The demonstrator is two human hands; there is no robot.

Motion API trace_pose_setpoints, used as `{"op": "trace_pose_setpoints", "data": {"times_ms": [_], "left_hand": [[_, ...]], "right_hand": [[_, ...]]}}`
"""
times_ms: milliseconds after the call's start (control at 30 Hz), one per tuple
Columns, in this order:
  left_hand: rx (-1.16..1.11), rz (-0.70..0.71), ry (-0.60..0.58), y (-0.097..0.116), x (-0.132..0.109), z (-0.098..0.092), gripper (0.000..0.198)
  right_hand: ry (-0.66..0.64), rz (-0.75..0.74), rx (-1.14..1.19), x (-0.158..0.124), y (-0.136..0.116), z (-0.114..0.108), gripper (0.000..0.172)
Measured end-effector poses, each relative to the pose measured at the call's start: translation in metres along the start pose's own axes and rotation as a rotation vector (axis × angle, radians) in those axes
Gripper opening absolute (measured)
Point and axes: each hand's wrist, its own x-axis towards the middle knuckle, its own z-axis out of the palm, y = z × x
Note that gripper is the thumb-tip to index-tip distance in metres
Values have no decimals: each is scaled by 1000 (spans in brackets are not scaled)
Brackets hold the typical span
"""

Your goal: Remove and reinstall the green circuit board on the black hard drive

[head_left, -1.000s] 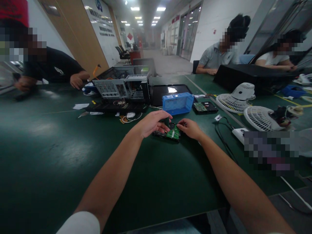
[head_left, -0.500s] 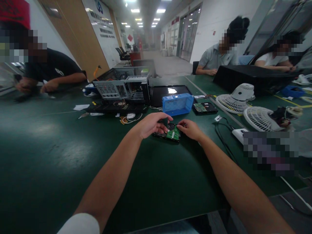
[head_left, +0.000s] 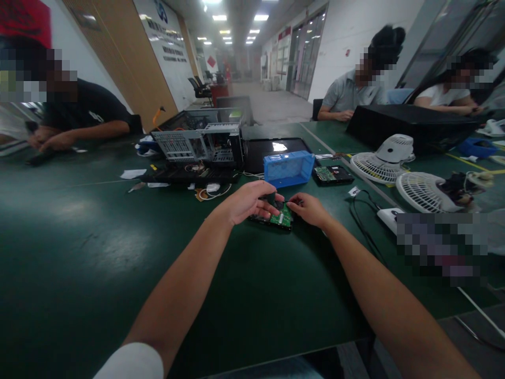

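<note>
A hard drive [head_left: 283,217] lies on the green table in front of me, its green circuit board facing up. My left hand [head_left: 252,202] hovers over the drive's left part and hides much of it. Its fingers are parted and lightly bent, and I see nothing gripped in them. At the drive's right edge, my right hand [head_left: 310,209] has thumb and index finger pinched together. Something small and dark shows at those fingertips, too small to name. Just behind both hands a blue plastic bin [head_left: 290,171] rests on its side.
A second hard drive [head_left: 333,175] lies right of the bin. An opened computer case [head_left: 197,145] stands back left, near a dark flat panel [head_left: 256,147]. To the right are fan parts [head_left: 381,166], a power strip [head_left: 389,216] and cables. Other people sit around the table.
The fingers of my left hand have shifted slightly right over the board and spread a little. My right hand stays at the drive's edge, still pinched.
</note>
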Motion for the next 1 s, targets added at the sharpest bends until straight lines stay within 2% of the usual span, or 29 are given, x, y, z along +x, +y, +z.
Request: {"op": "trace_pose_setpoints", "data": {"times_ms": [300,867,1000], "left_hand": [[36,44,93,-3,4,-6,24],[2,28,-6,0,1,-5,25],[12,35,7,-1,2,-4,24]], "right_hand": [[4,-18,-16,3,3,2,22],[2,-10,14,2,2,2,21],[4,-6,20,1,1,2,22]]}}
